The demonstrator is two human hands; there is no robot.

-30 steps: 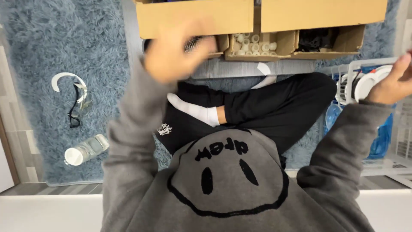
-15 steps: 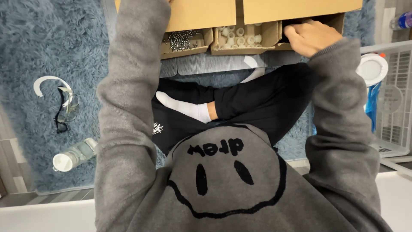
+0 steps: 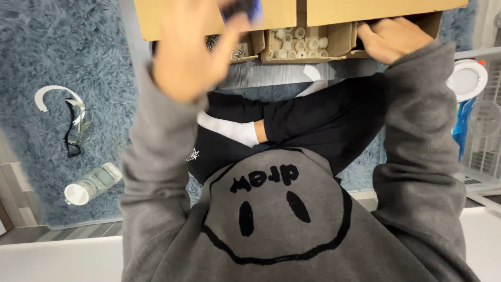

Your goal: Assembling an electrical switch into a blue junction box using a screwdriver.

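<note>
A small dark blue object (image 3: 241,9), blurred, sits pinched in the fingertips of the raised left hand (image 3: 190,49), in front of the cardboard box (image 3: 334,10). Below it lie compartments of screws (image 3: 229,49) and white cylinders (image 3: 295,42). The right hand (image 3: 391,37) reaches into the right-most compartment, its grip hidden. Safety glasses (image 3: 73,128) and a bottle (image 3: 91,184) lie on the blue rug (image 3: 62,47).
</note>
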